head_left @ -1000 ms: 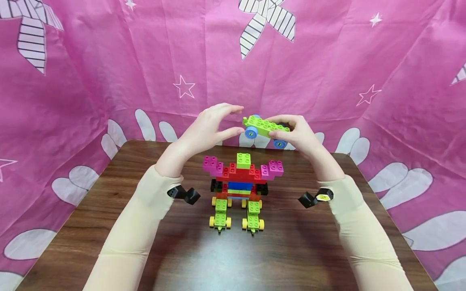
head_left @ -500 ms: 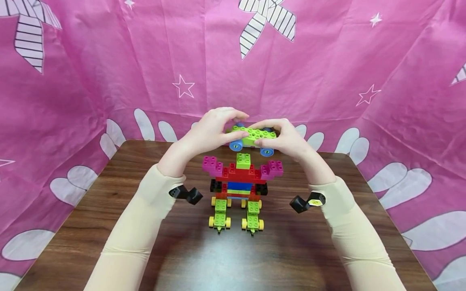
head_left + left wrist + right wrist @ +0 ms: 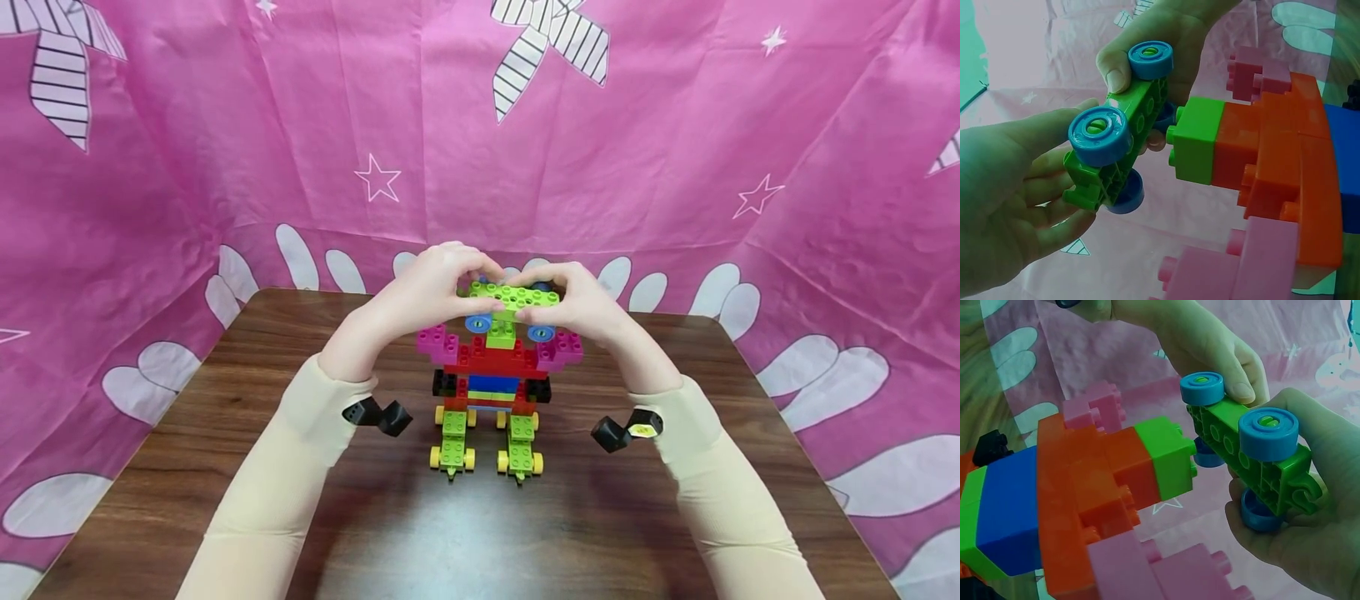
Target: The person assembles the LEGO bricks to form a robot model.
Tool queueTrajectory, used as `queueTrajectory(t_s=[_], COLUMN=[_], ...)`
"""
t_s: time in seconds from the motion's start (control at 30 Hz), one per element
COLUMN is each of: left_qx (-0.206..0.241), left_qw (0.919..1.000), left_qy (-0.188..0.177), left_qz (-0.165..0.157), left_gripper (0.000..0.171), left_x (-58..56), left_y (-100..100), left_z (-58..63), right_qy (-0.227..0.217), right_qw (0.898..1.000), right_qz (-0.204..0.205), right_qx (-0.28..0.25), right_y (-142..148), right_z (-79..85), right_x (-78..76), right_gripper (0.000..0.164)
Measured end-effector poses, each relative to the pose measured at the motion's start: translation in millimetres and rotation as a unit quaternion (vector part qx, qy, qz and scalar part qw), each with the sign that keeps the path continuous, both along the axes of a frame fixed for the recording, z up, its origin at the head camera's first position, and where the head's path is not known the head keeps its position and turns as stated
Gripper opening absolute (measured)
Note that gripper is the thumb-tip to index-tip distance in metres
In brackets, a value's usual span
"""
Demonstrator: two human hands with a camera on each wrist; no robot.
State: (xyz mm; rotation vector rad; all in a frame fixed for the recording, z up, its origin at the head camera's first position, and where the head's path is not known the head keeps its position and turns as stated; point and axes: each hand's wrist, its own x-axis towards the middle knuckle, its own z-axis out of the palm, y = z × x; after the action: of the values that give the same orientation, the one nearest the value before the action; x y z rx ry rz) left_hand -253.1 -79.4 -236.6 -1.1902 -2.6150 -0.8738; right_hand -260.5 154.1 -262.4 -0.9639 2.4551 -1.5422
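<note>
A green toy car base (image 3: 513,300) with blue wheels is held level between both hands. My left hand (image 3: 435,287) grips its left end, thumb along the near side and fingers behind. At the other end my right hand (image 3: 573,300) grips it the same way. Right below stands a figure of building bricks (image 3: 495,361), topped by a green brick (image 3: 501,335). In the left wrist view the studs of that green brick (image 3: 1194,140) face the hollow underside of the car base (image 3: 1135,122), with a small gap. The right wrist view shows the same gap.
Pink stepped bricks (image 3: 437,342) stick out at the figure's sides like arms. Its feet are green wheeled bases (image 3: 453,452) with yellow wheels, standing on the brown wooden table (image 3: 262,417). A pink patterned cloth (image 3: 637,150) hangs behind and at both sides.
The car base came left and then down over the figure. The left hand, at first apart from it, took hold of its left end. The figure has stayed in place.
</note>
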Motion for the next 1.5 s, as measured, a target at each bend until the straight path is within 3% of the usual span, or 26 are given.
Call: queueTrajectory(t_s=[0.7, 1.5], left_qx=[0.044, 0.043], left_qw=[0.9989, 0.9989], left_qy=[-0.017, -0.014], left_qz=[-0.005, -0.010], left_gripper=[0.029, 0.030], left_x=[-0.6, -1.2], left_y=[-2.7, -4.7], left_z=[-22.2, -26.4], right_qy=[-0.008, -0.009], right_qw=[1.000, 1.000], right_qz=[0.025, 0.029], right_qx=[-0.013, 0.003], right_y=[0.0, -1.5], right_z=[-18.5, -21.7], right_x=[-5.0, -6.1], right_gripper=[0.032, 0.035])
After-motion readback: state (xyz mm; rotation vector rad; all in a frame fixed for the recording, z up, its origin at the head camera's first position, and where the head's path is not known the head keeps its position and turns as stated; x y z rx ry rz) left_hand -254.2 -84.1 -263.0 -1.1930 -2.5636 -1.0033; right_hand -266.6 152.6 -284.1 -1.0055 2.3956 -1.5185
